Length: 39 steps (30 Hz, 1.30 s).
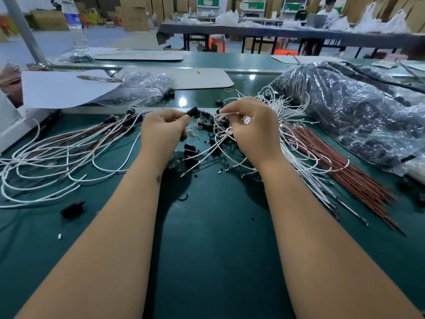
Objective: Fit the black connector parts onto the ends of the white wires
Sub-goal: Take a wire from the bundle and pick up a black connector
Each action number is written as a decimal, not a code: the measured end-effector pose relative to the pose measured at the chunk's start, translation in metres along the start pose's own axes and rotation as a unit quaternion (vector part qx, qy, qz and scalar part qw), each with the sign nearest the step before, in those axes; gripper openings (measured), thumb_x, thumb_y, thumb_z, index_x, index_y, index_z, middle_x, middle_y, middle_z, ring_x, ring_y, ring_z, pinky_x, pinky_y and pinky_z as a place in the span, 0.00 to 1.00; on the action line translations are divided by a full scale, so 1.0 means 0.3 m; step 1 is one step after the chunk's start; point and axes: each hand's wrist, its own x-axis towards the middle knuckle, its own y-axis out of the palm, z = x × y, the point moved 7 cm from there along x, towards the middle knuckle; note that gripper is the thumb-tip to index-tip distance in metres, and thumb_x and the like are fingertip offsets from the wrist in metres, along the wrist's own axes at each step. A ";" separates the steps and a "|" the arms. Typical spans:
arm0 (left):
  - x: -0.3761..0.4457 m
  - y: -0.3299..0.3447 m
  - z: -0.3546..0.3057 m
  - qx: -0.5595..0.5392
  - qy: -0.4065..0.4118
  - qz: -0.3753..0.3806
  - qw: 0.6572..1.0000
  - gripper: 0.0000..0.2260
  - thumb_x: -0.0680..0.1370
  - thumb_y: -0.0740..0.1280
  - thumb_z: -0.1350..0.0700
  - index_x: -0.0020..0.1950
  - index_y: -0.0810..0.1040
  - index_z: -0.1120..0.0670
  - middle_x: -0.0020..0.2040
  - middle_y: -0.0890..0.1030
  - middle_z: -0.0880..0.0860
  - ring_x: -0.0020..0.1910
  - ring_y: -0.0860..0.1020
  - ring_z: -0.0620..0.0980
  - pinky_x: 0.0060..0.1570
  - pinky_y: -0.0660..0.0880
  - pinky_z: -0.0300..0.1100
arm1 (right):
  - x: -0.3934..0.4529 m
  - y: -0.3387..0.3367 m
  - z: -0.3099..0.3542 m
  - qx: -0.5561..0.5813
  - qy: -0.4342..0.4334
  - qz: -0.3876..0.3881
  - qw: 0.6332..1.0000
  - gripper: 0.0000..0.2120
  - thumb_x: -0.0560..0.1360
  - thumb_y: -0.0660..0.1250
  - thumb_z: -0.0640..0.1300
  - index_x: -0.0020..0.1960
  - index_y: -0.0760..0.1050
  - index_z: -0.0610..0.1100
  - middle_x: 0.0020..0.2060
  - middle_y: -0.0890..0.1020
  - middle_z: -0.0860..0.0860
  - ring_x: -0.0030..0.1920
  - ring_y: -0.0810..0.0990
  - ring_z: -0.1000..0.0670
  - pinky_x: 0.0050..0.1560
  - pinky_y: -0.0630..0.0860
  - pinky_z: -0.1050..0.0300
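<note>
At centre, above the green mat (213, 238), the left hand (161, 132) pinches a black connector (192, 111) between thumb and forefinger; at three o'clock, the right hand (250, 127) pinches a white wire (224, 115). Loose connectors (190, 153) lie between; spare wires (299, 157) at two o'clock.

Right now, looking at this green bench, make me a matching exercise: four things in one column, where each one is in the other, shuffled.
Things:
1. small black connector part
2. thin white wire end
3. bundle of reddish-brown wires
4. clear plastic water bottle

Places:
A. far left, standing upright
B. pinched by right hand
C. lying right of the hands
D. pinched by left hand

Pairs: 1-D, 2-B, 3-C, 4-A
</note>
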 end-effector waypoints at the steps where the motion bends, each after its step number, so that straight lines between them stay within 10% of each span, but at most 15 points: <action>1: 0.004 -0.012 0.002 -0.006 -0.002 -0.019 1.000 0.03 0.75 0.70 0.60 0.42 0.83 0.56 0.23 0.76 0.45 0.24 0.74 0.38 0.30 0.71 0.25 | -0.001 0.001 0.002 -0.004 0.006 0.006 1.000 0.11 0.72 0.66 0.30 0.43 0.84 0.42 0.39 0.83 0.50 0.40 0.78 0.53 0.42 0.73 0.65; 8: 0.033 -0.124 0.040 -0.012 -0.018 -0.133 0.991 0.07 0.77 0.69 0.58 0.39 0.81 0.52 0.28 0.77 0.47 0.22 0.71 0.35 0.28 0.67 0.23 | -0.010 -0.074 -0.053 0.053 0.131 -0.064 0.988 0.16 0.70 0.59 0.38 0.25 0.65 0.36 0.22 0.69 0.43 0.27 0.68 0.43 0.43 0.73 0.48; 12: 0.024 -0.063 0.013 0.040 0.027 -0.059 0.997 0.03 0.76 0.70 0.58 0.44 0.82 0.53 0.29 0.78 0.47 0.24 0.72 0.37 0.28 0.69 0.27 | 0.002 -0.035 -0.043 -0.287 0.108 0.038 0.951 0.18 0.78 0.61 0.45 0.29 0.70 0.46 0.23 0.70 0.56 0.26 0.67 0.53 0.62 0.66 0.49; 14: 0.017 -0.036 0.005 0.065 0.047 -0.032 0.996 0.04 0.76 0.70 0.58 0.42 0.82 0.52 0.29 0.78 0.47 0.22 0.71 0.37 0.25 0.66 0.27 | 0.005 -0.022 -0.022 -0.358 0.059 0.040 0.931 0.07 0.74 0.63 0.35 0.44 0.78 0.45 0.34 0.75 0.53 0.36 0.71 0.50 0.56 0.65 0.54; 17: 0.014 -0.029 0.000 0.079 0.057 -0.025 0.995 0.05 0.76 0.70 0.57 0.40 0.81 0.50 0.29 0.78 0.45 0.23 0.72 0.36 0.26 0.67 0.28 | 0.002 0.023 0.021 -0.310 -0.010 0.073 0.948 0.17 0.71 0.61 0.28 0.54 0.79 0.42 0.44 0.81 0.49 0.44 0.75 0.49 0.46 0.65 0.62; 21: 0.014 -0.028 -0.009 0.085 0.067 -0.023 0.994 0.09 0.76 0.69 0.58 0.37 0.79 0.46 0.28 0.78 0.45 0.24 0.72 0.35 0.27 0.67 0.27 | -0.034 0.112 0.051 -0.288 -0.020 0.187 0.939 0.10 0.73 0.60 0.38 0.47 0.79 0.47 0.36 0.81 0.52 0.36 0.78 0.50 0.33 0.69 0.61; 29: 0.009 -0.019 -0.011 0.073 0.059 -0.016 0.995 0.06 0.78 0.66 0.58 0.44 0.82 0.54 0.28 0.76 0.46 0.20 0.68 0.38 0.23 0.62 0.26 | -0.002 -0.132 -0.089 -0.346 0.237 0.054 0.906 0.12 0.72 0.61 0.37 0.31 0.64 0.44 0.27 0.68 0.50 0.26 0.64 0.51 0.31 0.59 0.62; 33: 0.002 -0.006 -0.015 0.059 0.057 0.000 0.997 0.05 0.79 0.66 0.58 0.46 0.82 0.53 0.29 0.77 0.47 0.22 0.70 0.36 0.25 0.65 0.26 | 0.015 -0.054 0.007 -0.347 0.066 0.027 0.935 0.06 0.75 0.61 0.38 0.43 0.77 0.42 0.34 0.77 0.48 0.39 0.74 0.46 0.47 0.68 0.54; 39: 0.002 -0.012 -0.014 0.040 0.043 -0.012 0.998 0.06 0.79 0.66 0.58 0.45 0.82 0.56 0.28 0.76 0.47 0.22 0.70 0.36 0.26 0.65 0.25 | -0.035 0.112 0.097 -0.207 -0.069 0.116 0.969 0.10 0.74 0.68 0.40 0.55 0.78 0.45 0.41 0.79 0.51 0.42 0.76 0.52 0.38 0.70 0.63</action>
